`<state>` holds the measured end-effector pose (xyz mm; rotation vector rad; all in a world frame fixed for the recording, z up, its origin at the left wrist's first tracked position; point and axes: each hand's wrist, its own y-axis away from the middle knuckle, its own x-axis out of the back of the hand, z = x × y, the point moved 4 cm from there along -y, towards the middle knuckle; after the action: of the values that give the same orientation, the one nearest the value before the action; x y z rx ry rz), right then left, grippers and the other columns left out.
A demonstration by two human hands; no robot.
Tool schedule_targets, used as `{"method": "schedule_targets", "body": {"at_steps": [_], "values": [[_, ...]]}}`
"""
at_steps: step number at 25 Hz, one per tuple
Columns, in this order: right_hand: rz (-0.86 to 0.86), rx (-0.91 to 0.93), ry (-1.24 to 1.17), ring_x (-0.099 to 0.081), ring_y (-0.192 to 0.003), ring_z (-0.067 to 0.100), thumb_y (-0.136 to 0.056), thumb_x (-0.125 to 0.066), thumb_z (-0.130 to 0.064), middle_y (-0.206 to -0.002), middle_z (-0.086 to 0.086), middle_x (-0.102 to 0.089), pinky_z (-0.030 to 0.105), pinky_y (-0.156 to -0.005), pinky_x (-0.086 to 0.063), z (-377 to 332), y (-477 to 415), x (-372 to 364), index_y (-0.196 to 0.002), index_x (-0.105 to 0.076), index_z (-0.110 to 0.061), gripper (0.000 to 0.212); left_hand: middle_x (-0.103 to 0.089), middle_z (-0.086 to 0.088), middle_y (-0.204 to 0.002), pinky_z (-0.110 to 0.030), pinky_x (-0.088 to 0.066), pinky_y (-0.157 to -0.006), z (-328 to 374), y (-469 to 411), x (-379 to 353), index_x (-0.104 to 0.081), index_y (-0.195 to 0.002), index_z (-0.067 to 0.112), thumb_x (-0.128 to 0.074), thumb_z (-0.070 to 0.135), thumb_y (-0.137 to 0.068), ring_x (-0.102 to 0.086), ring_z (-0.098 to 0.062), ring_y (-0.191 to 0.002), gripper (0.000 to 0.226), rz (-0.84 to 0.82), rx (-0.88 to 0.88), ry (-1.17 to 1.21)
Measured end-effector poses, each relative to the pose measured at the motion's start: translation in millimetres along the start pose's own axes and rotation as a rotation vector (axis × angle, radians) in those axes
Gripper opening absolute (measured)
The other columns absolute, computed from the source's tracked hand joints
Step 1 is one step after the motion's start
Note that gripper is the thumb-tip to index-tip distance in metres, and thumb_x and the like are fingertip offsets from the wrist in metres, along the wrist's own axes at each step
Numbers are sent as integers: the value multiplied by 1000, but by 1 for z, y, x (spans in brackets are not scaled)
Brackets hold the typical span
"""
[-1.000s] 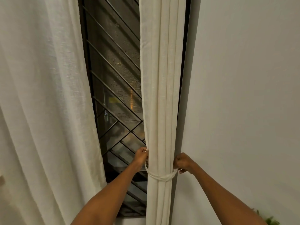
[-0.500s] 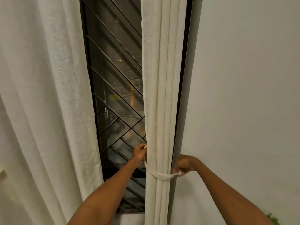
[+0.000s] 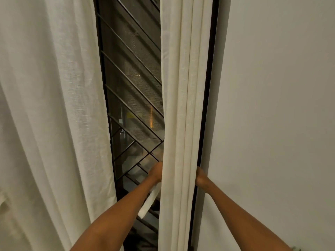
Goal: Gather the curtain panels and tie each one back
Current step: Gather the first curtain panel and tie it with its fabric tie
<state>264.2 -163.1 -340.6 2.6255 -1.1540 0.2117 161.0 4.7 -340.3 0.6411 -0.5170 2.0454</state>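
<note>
The right curtain panel (image 3: 181, 105) hangs gathered in narrow cream folds beside the dark window frame. My left hand (image 3: 156, 172) reaches behind its left edge at about waist height, fingers hidden by the cloth. A loose end of the white tie-back band (image 3: 149, 201) hangs down from that hand, under my wrist. My right hand (image 3: 200, 176) reaches behind the panel's right edge, and only its back and wrist show. No band crosses the front of the folds. The left curtain panel (image 3: 54, 105) hangs loose and wide.
A black diagonal window grille (image 3: 130, 87) with mesh fills the gap between the panels. A plain pale wall (image 3: 272, 105) lies to the right. A bit of green plant (image 3: 295, 248) peeks in at the bottom right corner.
The band that crossed the front of the gathered panel is gone from there. Both hands have slipped behind the panel, and one band end now dangles below my left wrist.
</note>
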Motion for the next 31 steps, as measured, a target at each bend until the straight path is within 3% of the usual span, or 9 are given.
{"method": "schedule_targets", "body": {"at_steps": [3,6,11,14,16,19,21,26,31], "values": [[-31,57,-53,-56,-35,10,-108,-43,-6,-52,7,-60,20,-38,-48,-16,-2,-15,-60,-64,-8,53,-62,0,-89,-34,-59,-89,18,14,2,-59,-88,22,-67,-2,-93,-65,-1,-83,26,-108,-153,111],[-55,-13,-114,-58,-35,12,-107,-41,-5,-49,10,-59,20,-36,-47,-15,4,-20,-70,-62,-9,42,-55,5,-94,-12,-52,-79,26,24,0,-53,-95,22,-65,-18,-88,-61,19,-80,42,-214,-221,64],[-159,-87,-139,-59,-42,12,-106,-43,-3,-46,3,-62,18,-41,-48,-20,-6,-17,-58,-66,-11,54,-55,4,-88,-12,-52,-69,30,27,3,-61,-108,2,-56,-13,-95,-59,3,-75,20,-149,-112,211],[-228,-76,34,-59,-76,12,-105,-50,-11,-90,6,-64,17,-64,-52,-30,-10,-13,-107,-65,-9,15,-58,1,-80,-14,-51,-61,19,21,-1,-57,-116,-15,-57,-3,-98,-60,2,-65,22,-49,-8,325],[-265,-82,129,-58,-89,12,-104,-54,-13,-108,6,-62,19,-76,-51,-32,-11,-12,-132,-55,-6,29,-62,-2,-70,-16,-51,-56,16,22,-4,-61,-95,-7,-65,4,-95,-62,0,-55,12,-70,20,358],[-260,-49,74,-64,-65,5,-104,-50,-2,-79,1,-67,14,-57,-52,-36,-6,-11,-100,-62,-9,15,-62,0,-50,-18,-51,-46,18,25,-7,-58,-68,5,-55,-5,-96,-60,-4,-42,30,-81,79,389],[-250,-4,142,-64,-67,6,-102,-54,-1,-83,1,-65,14,-57,-52,-37,-8,-9,-103,-62,-7,10,-60,0,-45,-18,-50,-43,17,25,-8,-59,-62,3,-62,-7,-87,-58,-5,-39,28,-109,82,423],[-333,-39,253,-65,-81,23,-89,-74,-14,-91,10,-67,53,-93,-57,-17,-47,4,-92,-67,-16,8,-56,-2,-77,-16,-51,-58,7,17,-7,-51,-79,15,-42,-8,-103,-62,-2,-61,35,-57,175,326],[-187,-20,-60,-57,-34,4,-106,-39,2,-48,3,-62,16,-42,-49,-38,3,-6,-74,-61,-11,41,-51,4,-78,-10,-48,-59,28,18,-5,-47,-77,21,-48,-13,-99,-55,-1,-66,41,-80,62,251]]}}
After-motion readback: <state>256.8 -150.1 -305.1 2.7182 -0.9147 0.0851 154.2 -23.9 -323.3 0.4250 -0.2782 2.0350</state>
